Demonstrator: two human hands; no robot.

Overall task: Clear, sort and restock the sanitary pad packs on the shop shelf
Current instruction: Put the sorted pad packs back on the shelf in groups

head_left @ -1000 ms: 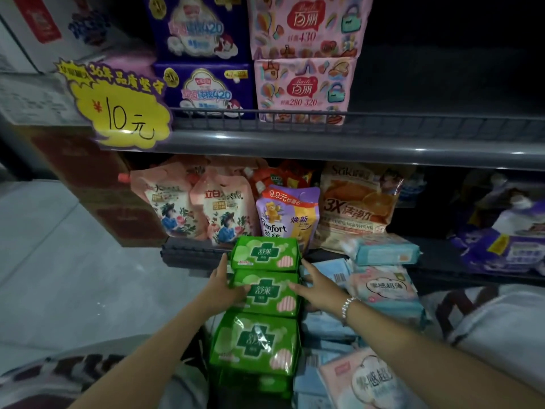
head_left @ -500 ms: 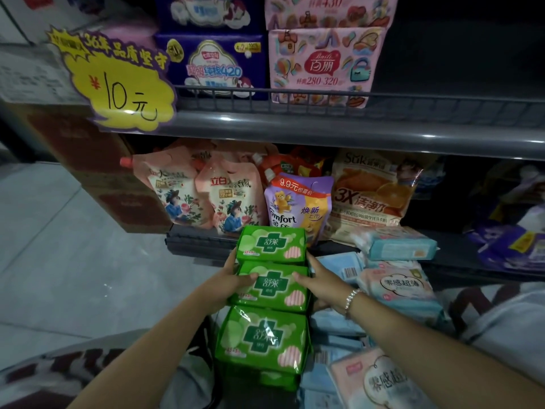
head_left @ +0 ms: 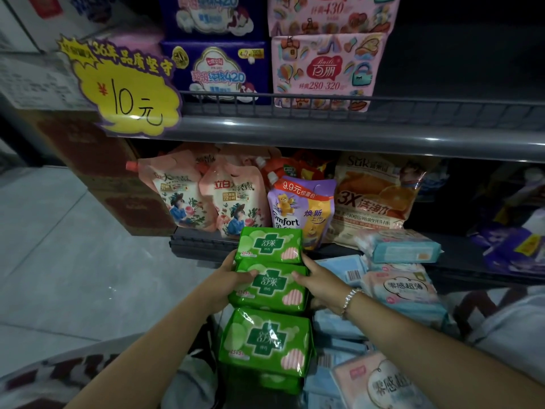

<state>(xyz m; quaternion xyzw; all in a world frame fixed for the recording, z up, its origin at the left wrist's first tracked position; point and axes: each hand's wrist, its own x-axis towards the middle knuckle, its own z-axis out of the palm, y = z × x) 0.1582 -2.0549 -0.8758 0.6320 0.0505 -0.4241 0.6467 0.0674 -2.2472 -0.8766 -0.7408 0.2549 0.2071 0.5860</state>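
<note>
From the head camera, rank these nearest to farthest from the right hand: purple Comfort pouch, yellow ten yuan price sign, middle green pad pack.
1. Middle green pad pack: the right hand grips its right side.
2. Purple Comfort pouch: just above, on the shelf behind.
3. Yellow price sign: far up-left, on the upper shelf edge.

The top row of purple packs [head_left: 211, 16] and pink packs [head_left: 330, 13] is cut off by the upper edge of the frame, so their upper print is lost. At the upper right the upper shelf [head_left: 460, 60] sinks into darkness and its contents cannot be made out. The fingers of the left hand [head_left: 233, 278] lie behind the middle green pack [head_left: 269, 286], out of sight. The lowest green pack [head_left: 265, 339] hides whatever it rests on. At the lower right a pink pack [head_left: 380, 382] runs past the bottom edge. The purple items [head_left: 513, 246] at the far right are blurred and unreadable.
</note>
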